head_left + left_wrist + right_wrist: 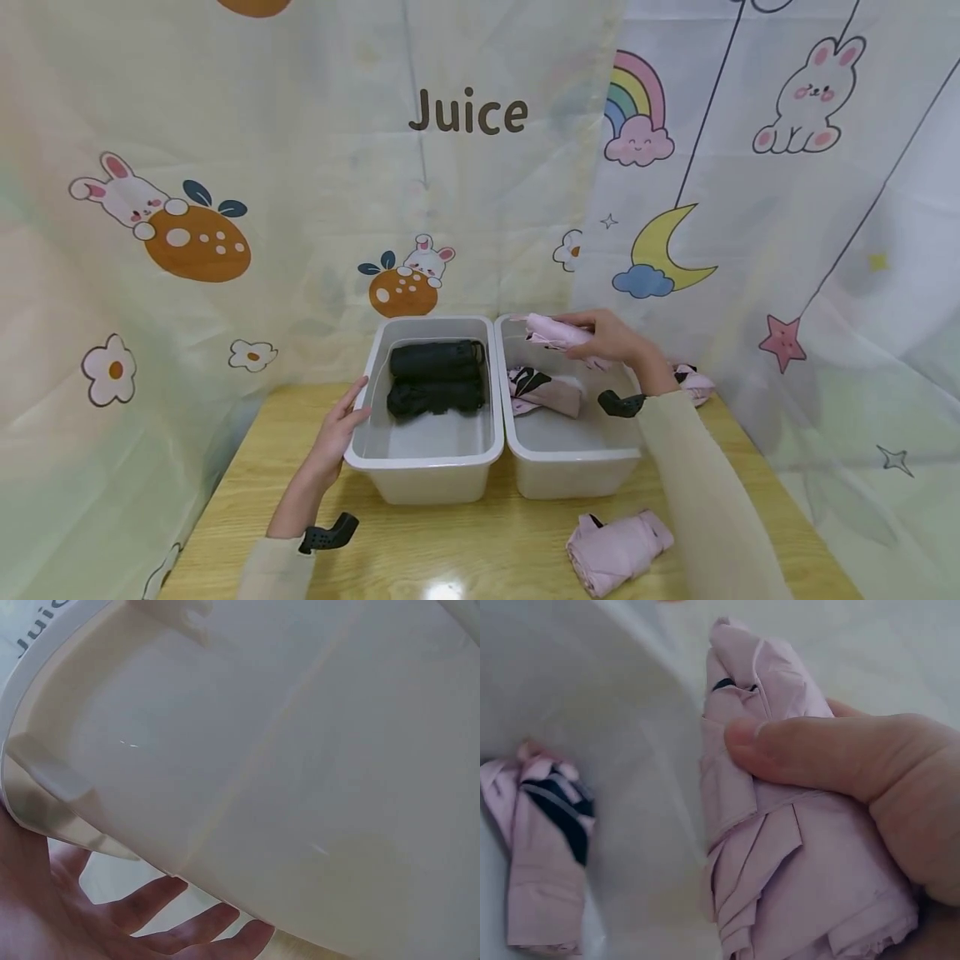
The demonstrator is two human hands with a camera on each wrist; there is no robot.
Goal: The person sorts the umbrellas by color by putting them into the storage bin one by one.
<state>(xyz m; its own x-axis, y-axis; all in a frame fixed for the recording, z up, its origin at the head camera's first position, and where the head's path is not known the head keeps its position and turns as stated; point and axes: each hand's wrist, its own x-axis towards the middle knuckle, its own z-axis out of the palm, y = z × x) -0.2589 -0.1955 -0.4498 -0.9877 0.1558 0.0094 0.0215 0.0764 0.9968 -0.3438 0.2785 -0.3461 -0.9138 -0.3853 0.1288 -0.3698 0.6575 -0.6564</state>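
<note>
My right hand (611, 336) grips a rolled pink fabric bundle (780, 825) above the right bin (577, 456), its thumb lying across the folds. Inside that bin is another pink bundle (546, 393) with a black patch, also seen at the left of the right wrist view. My left hand (333, 437) rests at the left side of the left bin (423, 462). In the left wrist view its fingers (202, 926) lie loosely extended, their tips against the pale bin wall. Two black rolled bundles (437, 360) lie side by side in the left bin, one with a loop.
A pink bundle (618, 550) lies on the wooden table (420, 550) in front of the right bin. Another pink bundle (696, 385) shows behind my right forearm. The bins stand side by side before a printed curtain (480, 192).
</note>
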